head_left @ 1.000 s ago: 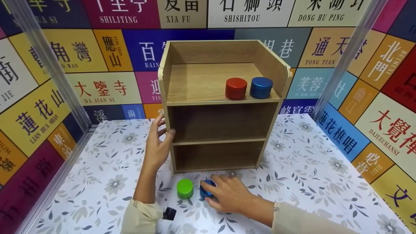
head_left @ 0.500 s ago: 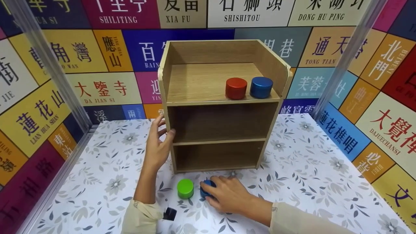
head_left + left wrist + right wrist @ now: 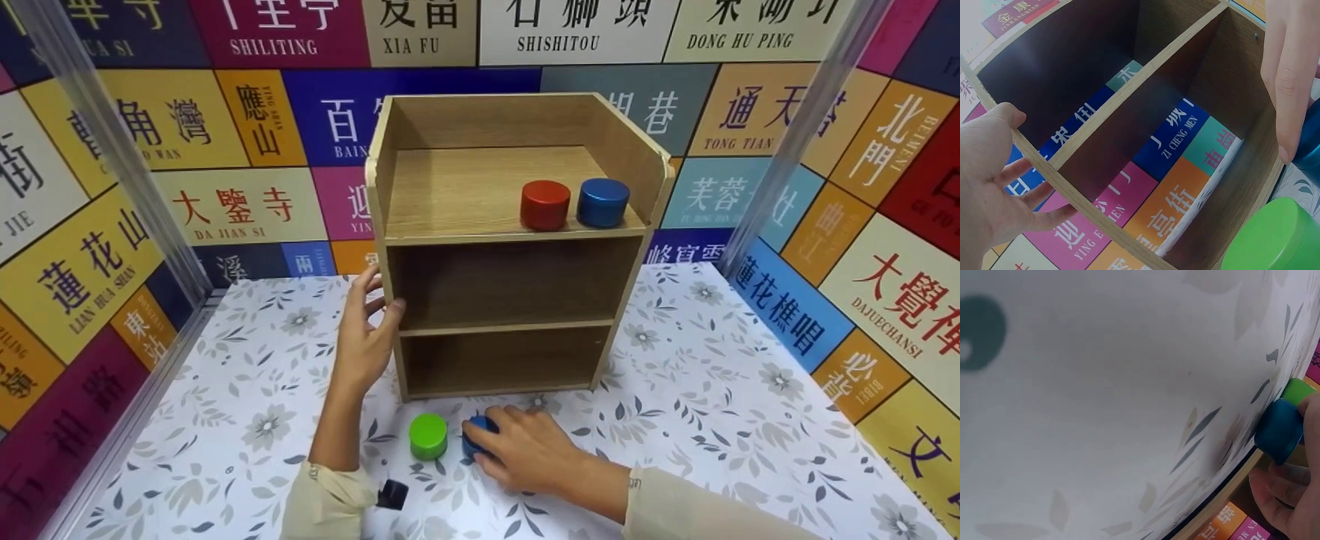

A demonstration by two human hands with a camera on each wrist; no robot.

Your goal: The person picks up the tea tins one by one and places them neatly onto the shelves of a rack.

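A small wooden shelf unit (image 3: 508, 327) stands upright on the table. My left hand (image 3: 364, 337) grips its left side panel, thumb over the front edge and fingers along the outer face; the left wrist view shows this hand (image 3: 1002, 180) closely. In front of the shelf, my right hand (image 3: 529, 450) holds a short blue cylinder (image 3: 478, 436) between thumb and fingers, at the tabletop. That blue cylinder (image 3: 1279, 430) is partly covered by the hand. A bright green cylinder (image 3: 428, 436) stands just left of it, apart from both hands.
On the top shelf, a red cylinder (image 3: 545, 205) and another blue cylinder (image 3: 603, 202) stand side by side at the front right. A floral cloth (image 3: 247, 405) covers the table. Printed walls and clear corner posts (image 3: 780, 150) enclose it. A small black object (image 3: 392, 494) sits by the left cuff.
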